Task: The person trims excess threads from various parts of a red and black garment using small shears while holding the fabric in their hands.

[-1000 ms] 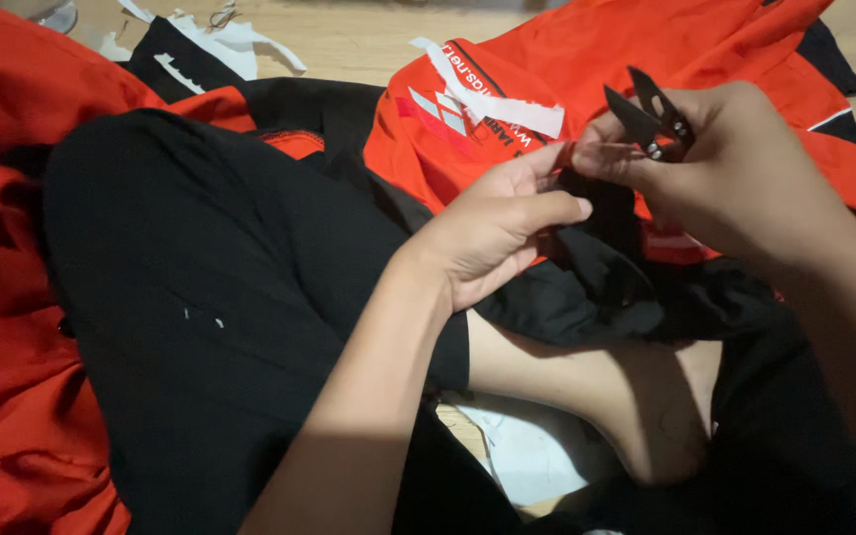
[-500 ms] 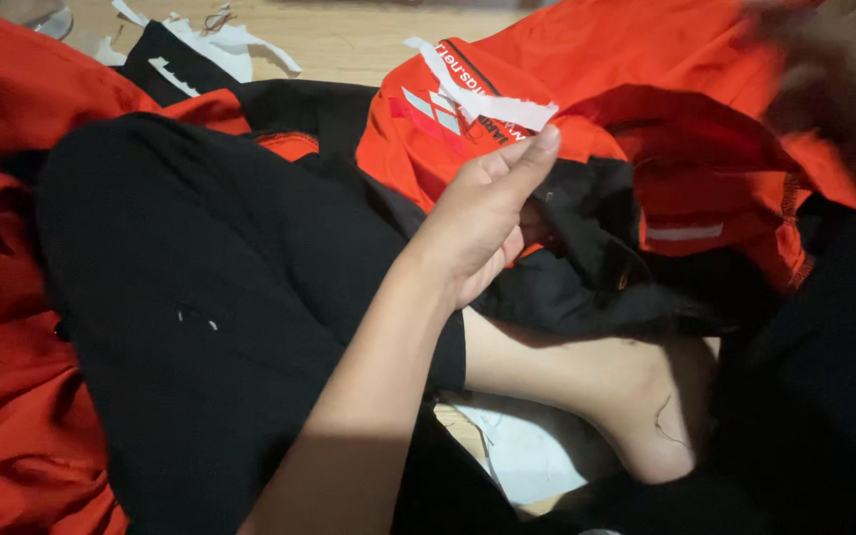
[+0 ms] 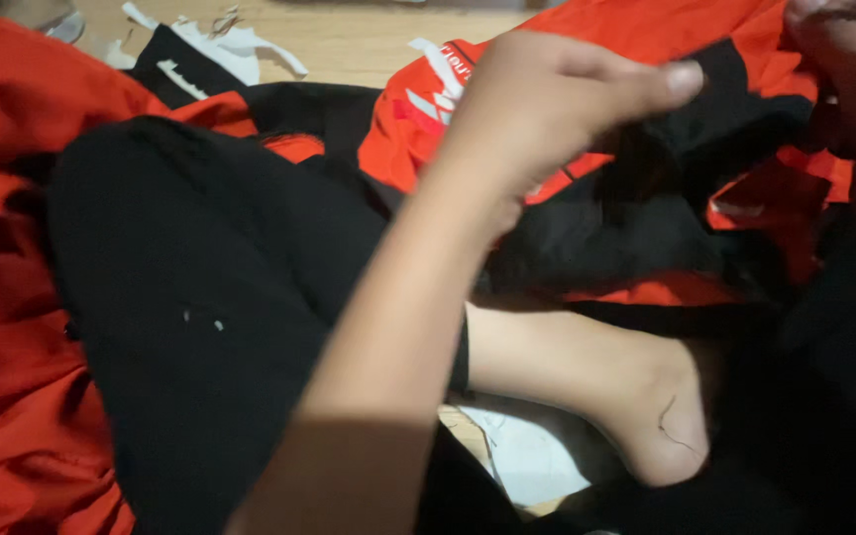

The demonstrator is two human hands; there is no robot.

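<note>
wooden floor [image 3: 369,40] runs along the top, strewn with white scraps [image 3: 225,45]. i sit cross-legged on it, black trouser leg [image 3: 200,297] and bare foot [image 3: 636,396] below. my left hand [image 3: 547,99] hovers loosely curled, thumb out, over the red and black garment [image 3: 646,198], whose white printed patch [image 3: 438,69] shows beside my knuckles. my right hand [image 3: 844,59] pinches that cloth at the top right.
</note>
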